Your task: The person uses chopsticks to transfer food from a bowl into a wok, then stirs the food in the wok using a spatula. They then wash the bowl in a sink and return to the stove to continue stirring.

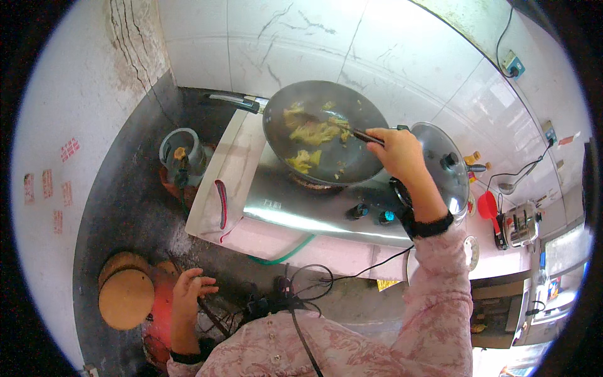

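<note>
A large dark wok [325,162] sits on a steel gas stove [301,202]. Pieces of yellow-green leafy vegetable [314,133] lie spread over its bottom and left side. My right hand [398,148] grips the dark handle of a cooking utensil [360,135], whose far end reaches in among the vegetables and is partly hidden by them. Low at the left, away from the stove, my left hand [191,285] is raised with its fingers apart and nothing in it.
Right of the wok stand a glass lid [431,141], a red ladle [487,205] and a steel pot [522,226]. A grey bucket [181,146] is left of the counter. Round wooden boards [126,299] and a red object [159,306] are near my left hand. Black cables [297,325] hang before me.
</note>
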A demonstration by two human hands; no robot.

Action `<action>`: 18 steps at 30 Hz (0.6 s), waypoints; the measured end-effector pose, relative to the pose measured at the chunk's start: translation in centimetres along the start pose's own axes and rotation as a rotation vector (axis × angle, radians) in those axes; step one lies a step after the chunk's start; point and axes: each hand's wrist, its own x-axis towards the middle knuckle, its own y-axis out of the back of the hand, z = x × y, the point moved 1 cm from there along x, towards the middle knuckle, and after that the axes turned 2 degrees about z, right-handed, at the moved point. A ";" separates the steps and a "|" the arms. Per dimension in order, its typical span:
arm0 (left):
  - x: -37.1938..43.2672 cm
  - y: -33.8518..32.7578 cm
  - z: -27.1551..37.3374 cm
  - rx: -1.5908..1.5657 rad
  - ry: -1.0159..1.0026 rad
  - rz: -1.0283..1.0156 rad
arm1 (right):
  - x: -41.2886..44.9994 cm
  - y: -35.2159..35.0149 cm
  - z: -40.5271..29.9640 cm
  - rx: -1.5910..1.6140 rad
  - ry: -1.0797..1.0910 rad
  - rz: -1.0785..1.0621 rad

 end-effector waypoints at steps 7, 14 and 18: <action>-0.4 -0.1 -0.4 0.015 -0.044 0.008 | -7.9 12.6 -2.0 0.083 0.188 -0.124; 1.2 -0.9 0.1 -0.015 -0.039 -0.079 | -3.9 4.2 -1.7 -0.177 0.075 -0.037; 0.9 -0.6 0.0 0.000 -0.040 -0.081 | 0.5 1.5 0.7 -0.115 -0.077 0.091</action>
